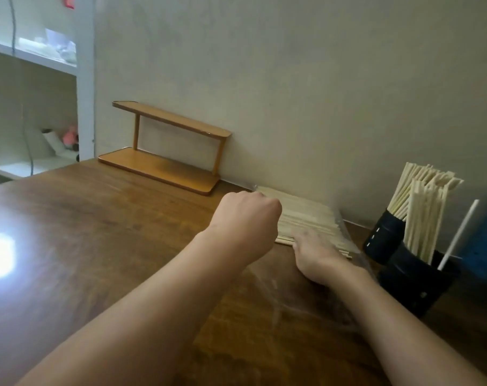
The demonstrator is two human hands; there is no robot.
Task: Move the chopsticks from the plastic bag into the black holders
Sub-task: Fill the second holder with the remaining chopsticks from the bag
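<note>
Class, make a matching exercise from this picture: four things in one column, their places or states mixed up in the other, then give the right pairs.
Things:
1. wooden shelf
2. black holders
3. plastic bag
4. left hand

Places or states:
A. lying flat, chopsticks inside
B. fingers curled at the bag's left end
C. against the wall, nothing on it
D. at the right, upright chopsticks inside

Pairs: 1-C, 2-D, 3-A, 4-B

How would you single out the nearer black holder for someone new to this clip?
Start at the wooden table and go to its right end by the wall. Two black holders stand there; the nearer black holder sits closest to the camera, and only it holds a single white stick beside its chopsticks.
</note>
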